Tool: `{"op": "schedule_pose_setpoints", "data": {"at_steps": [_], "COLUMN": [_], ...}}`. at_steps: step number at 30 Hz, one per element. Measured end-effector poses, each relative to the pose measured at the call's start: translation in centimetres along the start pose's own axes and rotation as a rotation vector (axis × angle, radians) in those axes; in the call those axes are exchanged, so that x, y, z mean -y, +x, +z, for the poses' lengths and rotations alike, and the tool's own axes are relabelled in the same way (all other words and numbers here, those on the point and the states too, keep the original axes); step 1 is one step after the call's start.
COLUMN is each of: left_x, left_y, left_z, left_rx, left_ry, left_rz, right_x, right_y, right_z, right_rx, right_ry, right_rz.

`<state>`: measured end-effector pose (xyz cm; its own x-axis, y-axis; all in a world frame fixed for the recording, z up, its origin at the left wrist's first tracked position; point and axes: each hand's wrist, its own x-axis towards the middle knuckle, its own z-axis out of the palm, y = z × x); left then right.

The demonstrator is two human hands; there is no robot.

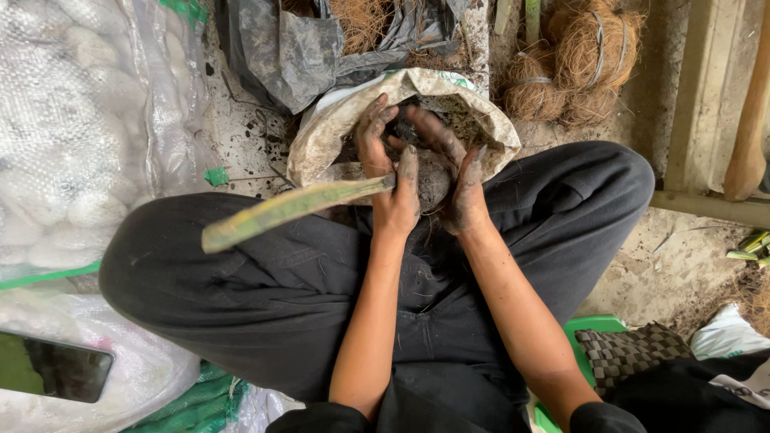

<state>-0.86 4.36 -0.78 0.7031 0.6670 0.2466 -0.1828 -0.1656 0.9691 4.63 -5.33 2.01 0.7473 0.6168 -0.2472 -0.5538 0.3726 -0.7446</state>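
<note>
I sit cross-legged with both soil-smeared hands over an open white sack of dark soil (321, 132). My left hand (391, 180) and my right hand (455, 172) are cupped together around a ball of dark soil (434, 178), just above the sack's mouth. A long flat green-yellow stem (281, 210) sticks out of the ball to the left, across my left knee. My left thumb lies against its base. Most of the ball is hidden by my fingers.
Clear bags of white lumps (72, 128) fill the left side, with a dark phone (60, 369) on a lower bag. A grey plastic sheet (281, 48) and tied coconut-fibre bundles (581, 56) lie beyond the sack. A wooden handle (750, 120) stands right; a checkered woven cloth (630, 353) lies on a green seat.
</note>
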Motion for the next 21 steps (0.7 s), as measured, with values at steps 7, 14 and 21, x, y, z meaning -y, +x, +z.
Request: {"op": "schedule_pose_setpoints", "data": {"at_steps": [7, 14, 21], "left_x": [-1.1, -0.1, 0.8], "left_y": [0.7, -0.7, -1.7], "left_z": [0.2, 1.1, 2.2], "left_rx": [0.035, -0.054, 0.015], "left_ry": [0.035, -0.898, -0.501], "left_rz": [-0.004, -0.877, -0.412], "right_x": [-1.1, 0.4, -1.0], "right_y": [-0.3, -0.3, 0.0], "right_z": [-1.5, 1.0, 1.4], "right_rx": [-0.168, -0.001, -0.052], "right_ry": [-0.389, -0.864, -0.598], "right_rz": [-0.162, -0.757, -0.614]}}
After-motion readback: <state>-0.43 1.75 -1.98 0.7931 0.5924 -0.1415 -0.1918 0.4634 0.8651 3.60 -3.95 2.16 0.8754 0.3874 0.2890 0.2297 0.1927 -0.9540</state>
